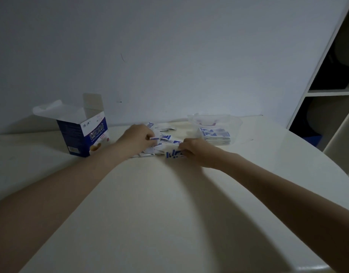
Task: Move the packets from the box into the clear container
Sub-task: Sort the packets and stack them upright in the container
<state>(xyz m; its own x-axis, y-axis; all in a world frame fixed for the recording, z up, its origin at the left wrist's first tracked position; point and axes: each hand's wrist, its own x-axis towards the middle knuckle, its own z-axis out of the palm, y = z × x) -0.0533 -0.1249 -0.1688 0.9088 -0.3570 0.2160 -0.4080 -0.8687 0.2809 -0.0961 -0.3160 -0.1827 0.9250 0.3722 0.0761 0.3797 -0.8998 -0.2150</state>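
A: Cream-coloured table (pixel 169 203) is seen first, then the blue and white box (pixel 84 134), stood upright with its flaps open. Where is everything placed from that box?

B: To the right of the box a loose heap of packets (pixel 165 139) is spread on the table. Further right, well apart from the box, the clear container (pixel 215 123) is found, with a neat stack of packets (pixel 216 135) already laid inside it.

A: And the hands?

B: The left hand (pixel 139 135) is rested on the near side of the heap, fingers curled on one packet. A small bundle (pixel 174 154) is pinched by the right hand (pixel 195 149), on the far side of the heap from the box.

A: How are the packets judged to handle?

B: Light, thin and flexible, likely slippery when stacked. A squared bundle is best gripped across its short edges, so none are fanned out or dropped.
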